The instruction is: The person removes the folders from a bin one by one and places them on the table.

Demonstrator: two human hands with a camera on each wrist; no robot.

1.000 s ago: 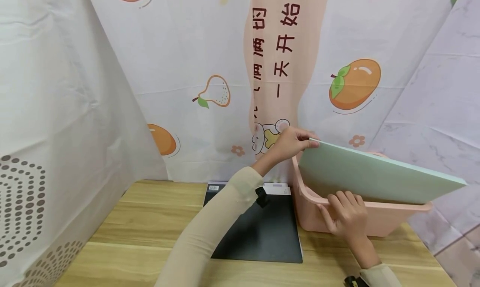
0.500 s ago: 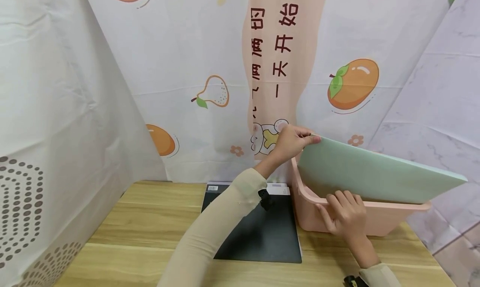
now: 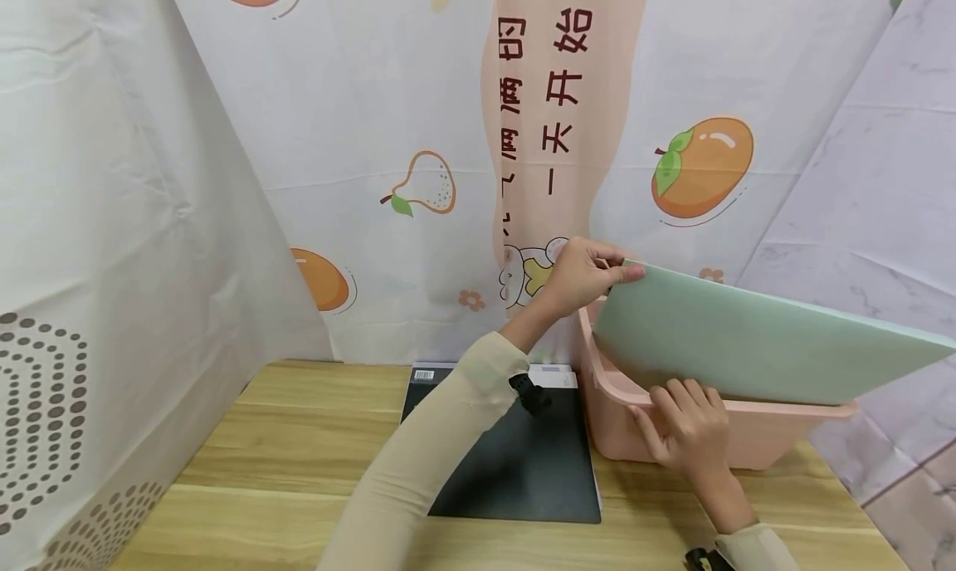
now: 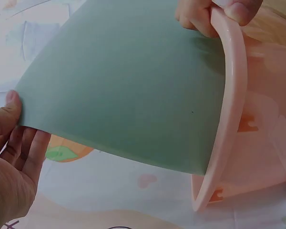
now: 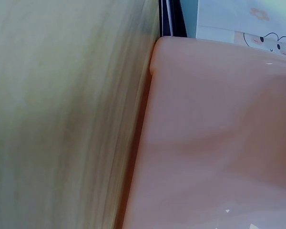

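Note:
My left hand (image 3: 581, 279) pinches the upper left corner of a large, flat, pale green cover (image 3: 754, 339), its kind not clear. The green piece leans at a slant, its lower part inside a pink plastic bin (image 3: 784, 438). In the left wrist view the thumb lies on the near face of the green piece (image 4: 119, 86), with the fingers at its edge and behind. My right hand (image 3: 695, 430) grips the bin's front rim, fingers over the inside and thumb outside. The right wrist view holds the bin's outer wall (image 5: 205, 133); the right fingers are out of sight there.
Left of the bin, a black-covered book or magazine (image 3: 523, 463) with a barcode lies on the wooden table (image 3: 254, 463), on top of lighter pages. My left forearm (image 3: 433, 438) crosses above it. A fruit-print cloth (image 3: 388, 247) hangs behind.
My left hand has risen slightly and shifted a little right, lifting the green piece's corner. Its far right end has moved further right. The right hand stays on the rim.

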